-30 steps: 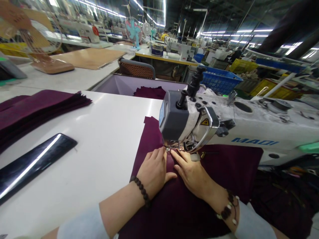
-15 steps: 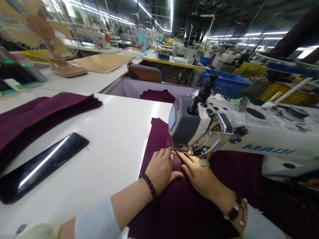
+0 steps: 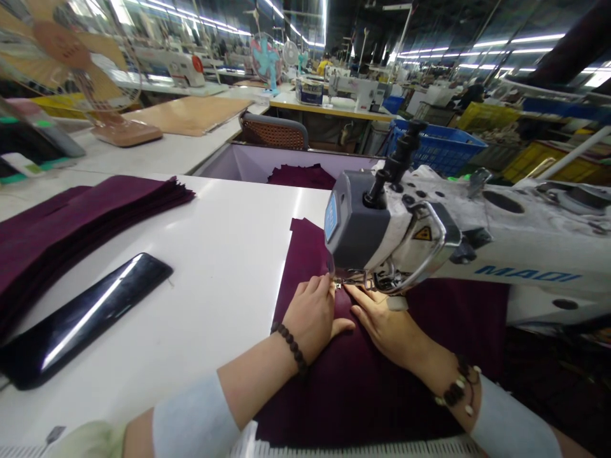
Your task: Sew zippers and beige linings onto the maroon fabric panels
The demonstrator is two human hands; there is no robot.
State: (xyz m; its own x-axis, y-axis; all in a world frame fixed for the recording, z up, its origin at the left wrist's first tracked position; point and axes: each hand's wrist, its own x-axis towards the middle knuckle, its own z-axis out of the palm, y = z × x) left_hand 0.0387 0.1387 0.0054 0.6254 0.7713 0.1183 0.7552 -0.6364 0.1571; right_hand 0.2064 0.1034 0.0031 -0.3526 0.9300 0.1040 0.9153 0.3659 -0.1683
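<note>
A dark purple fabric piece lies flat on the white table, passing beneath the head of a sewing machine. My left hand presses on the fabric just left of the presser foot, fingers stretched forward and thumb out to the right. On the other side of the foot, my right hand rests on the same cloth with its fingers extended toward the needle area. Both hands are open and flat, gripping nothing. The right fingertips are partly hidden under the machine head.
A stack of purple fabric pieces lies at the left, with a glossy black panel in front of it. More purple cloth sits in a lilac-walled bin behind the table. A fan and a blue crate stand farther back.
The fabric's near edge has moved away from me, and a ruled strip now shows along the table's front. Both hands keep their places beside the presser foot; the view has shifted slightly.
</note>
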